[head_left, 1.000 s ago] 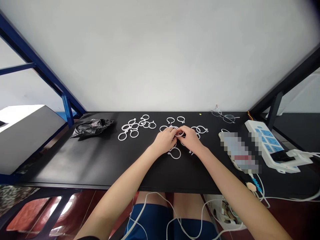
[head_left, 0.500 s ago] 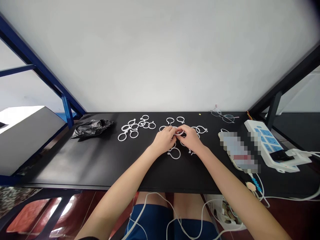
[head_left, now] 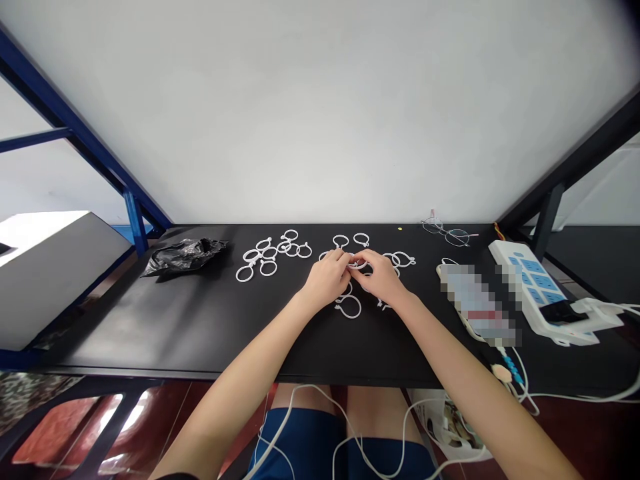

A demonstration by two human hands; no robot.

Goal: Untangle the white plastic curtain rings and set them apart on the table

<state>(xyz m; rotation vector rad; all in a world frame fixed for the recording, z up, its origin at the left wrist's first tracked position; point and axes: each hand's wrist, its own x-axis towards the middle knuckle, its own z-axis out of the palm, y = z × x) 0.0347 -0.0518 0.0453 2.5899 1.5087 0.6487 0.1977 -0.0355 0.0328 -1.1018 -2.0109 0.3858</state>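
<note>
My left hand (head_left: 327,279) and my right hand (head_left: 381,279) meet over the middle of the black table (head_left: 200,320). Both pinch one white plastic ring (head_left: 357,263) between their fingertips, just above the tabletop. Another white ring (head_left: 349,307) lies flat just below the hands. Loose white rings (head_left: 351,241) lie behind the hands, and more white rings (head_left: 403,259) lie to their right. A cluster of several white rings (head_left: 270,255) sits to the left.
A crumpled black plastic bag (head_left: 185,254) lies at the back left. Glasses (head_left: 450,233) rest at the back right. A white and blue power strip (head_left: 537,288) and a blurred object (head_left: 475,303) lie on the right. White cables (head_left: 320,427) hang below the table's front edge.
The hands and the ring they pinch have shifted slightly away from me; the fingers have worked on the ring. Everything else on the table stays put.
</note>
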